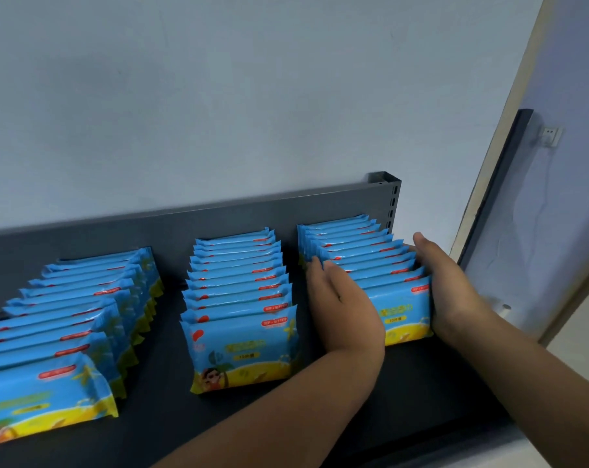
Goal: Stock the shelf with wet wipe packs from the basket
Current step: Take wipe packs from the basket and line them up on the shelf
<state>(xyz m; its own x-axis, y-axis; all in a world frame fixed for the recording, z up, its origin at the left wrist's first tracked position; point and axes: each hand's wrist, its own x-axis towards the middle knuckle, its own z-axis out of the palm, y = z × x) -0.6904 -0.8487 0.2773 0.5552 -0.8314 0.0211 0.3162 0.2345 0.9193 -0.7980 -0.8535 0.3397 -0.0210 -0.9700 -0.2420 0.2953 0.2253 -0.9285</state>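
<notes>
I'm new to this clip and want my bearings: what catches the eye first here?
Three rows of bright blue wet wipe packs stand on a dark grey shelf: the left row, the middle row and the right row. Both hands flank the right row, the left hand pressing its left side and the right hand its right side, near the shelf's right end.

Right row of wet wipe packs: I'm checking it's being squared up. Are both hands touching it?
Touching. Head view: left hand rests on the row, right hand presses its right side.
</notes>
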